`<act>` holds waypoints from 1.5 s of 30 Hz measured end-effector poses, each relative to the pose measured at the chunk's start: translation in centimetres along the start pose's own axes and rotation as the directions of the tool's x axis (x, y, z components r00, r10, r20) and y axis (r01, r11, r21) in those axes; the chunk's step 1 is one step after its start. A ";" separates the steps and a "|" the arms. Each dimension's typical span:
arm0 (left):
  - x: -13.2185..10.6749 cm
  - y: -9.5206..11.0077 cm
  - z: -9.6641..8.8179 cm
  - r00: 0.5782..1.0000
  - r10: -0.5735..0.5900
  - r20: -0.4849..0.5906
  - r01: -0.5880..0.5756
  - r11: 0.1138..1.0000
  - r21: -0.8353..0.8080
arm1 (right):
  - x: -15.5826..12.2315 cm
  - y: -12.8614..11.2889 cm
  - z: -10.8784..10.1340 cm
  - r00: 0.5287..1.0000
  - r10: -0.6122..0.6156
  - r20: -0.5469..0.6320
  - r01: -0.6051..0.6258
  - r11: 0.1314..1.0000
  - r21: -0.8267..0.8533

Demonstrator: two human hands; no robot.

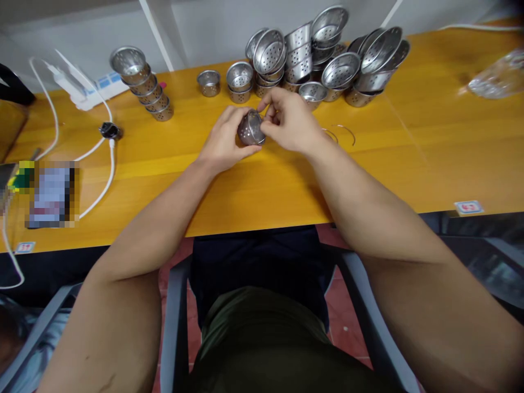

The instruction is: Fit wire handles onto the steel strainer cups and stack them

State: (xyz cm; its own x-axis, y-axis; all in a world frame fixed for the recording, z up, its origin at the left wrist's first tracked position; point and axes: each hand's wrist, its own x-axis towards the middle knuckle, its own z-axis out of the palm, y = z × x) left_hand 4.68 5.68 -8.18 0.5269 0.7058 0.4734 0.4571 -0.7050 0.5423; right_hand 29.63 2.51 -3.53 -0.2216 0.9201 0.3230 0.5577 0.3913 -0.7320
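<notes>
A small perforated steel strainer cup (249,130) is held between both hands over the yellow table (266,185). My left hand (223,142) wraps its fingers round the cup from the left. From the right, my right hand (289,121) pinches at the cup's rim with thumb and fingertips. Two thin wire rings (346,134) lie on the table just right of my right hand.
A heap of similar steel cups (323,54) sits at the back, two single cups (239,76) beside it, and a leaning stack (143,82) at back left. White power strip (84,90) with cables (108,174), a blurred-out item (51,194) at left, clear bag (497,76) at right.
</notes>
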 end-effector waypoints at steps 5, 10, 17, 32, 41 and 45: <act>0.0 0.7 0.0 0.999 -0.046 -0.014 0.047 0.996 0.073 | 0.2 0.0 0.3 0.999 0.044 -0.011 -0.044 0.998 -0.046; 0.3 1.0 0.0 0.996 -0.086 -0.014 0.087 0.989 0.119 | 0.5 0.4 0.4 0.995 0.096 0.019 -0.096 0.995 0.008; 0.4 2.1 -0.6 0.993 -0.114 -0.023 0.116 0.981 0.155 | 0.5 0.1 0.6 0.994 0.101 0.036 -0.102 0.994 0.028; 0.3 2.8 -1.0 0.987 -0.160 -0.010 0.160 0.982 0.105 | 0.7 1.1 1.8 0.994 0.100 -0.034 -0.098 0.993 0.068; 0.0 -0.2 -3.0 0.974 -0.184 -0.133 0.193 0.979 0.064 | 0.6 1.8 -2.6 0.992 0.069 -0.107 -0.087 0.981 -0.173; 0.1 -0.6 -4.8 0.945 -0.166 -0.281 0.209 0.970 0.129 | 0.4 2.6 -6.4 0.967 0.220 0.125 -0.143 0.883 -0.447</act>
State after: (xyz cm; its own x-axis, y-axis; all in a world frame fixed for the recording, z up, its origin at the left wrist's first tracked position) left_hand 1.04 6.54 -5.14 0.2207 0.8036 0.5527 0.6452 -0.5453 0.5352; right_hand 36.14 3.78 -1.48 -0.1917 0.9785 0.0763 0.8820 0.2059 -0.4240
